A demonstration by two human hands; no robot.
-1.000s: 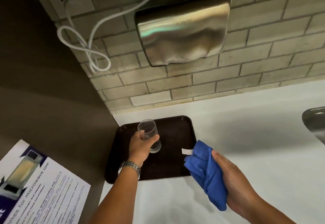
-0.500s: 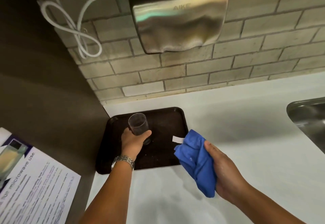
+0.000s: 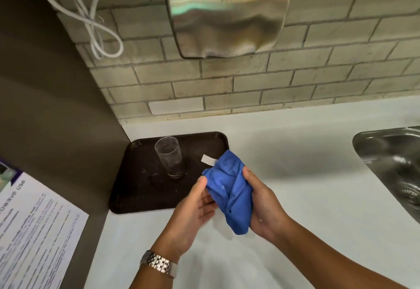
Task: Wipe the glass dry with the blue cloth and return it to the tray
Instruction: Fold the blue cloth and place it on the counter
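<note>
A clear drinking glass [image 3: 170, 157] stands upright on the dark brown tray [image 3: 141, 188] in the counter's back left corner, with no hand on it. The blue cloth [image 3: 230, 194] is bunched up over the white counter just right of the tray. My right hand [image 3: 263, 207] grips the cloth from the right side. My left hand [image 3: 193, 209] is against the cloth's left side, palm up, thumb on the fabric and fingers spread beneath it. A steel watch is on my left wrist.
A steel hand dryer [image 3: 227, 13] hangs on the brick wall above the tray, with a white cable [image 3: 97, 27] looped to its left. A steel sink [image 3: 395, 163] lies at the right edge. A brown side wall with a printed notice [image 3: 34, 232] borders the left.
My left hand set the glass down on the tray, let go, and moved right to the blue cloth. My right hand kept hold of the cloth.
</note>
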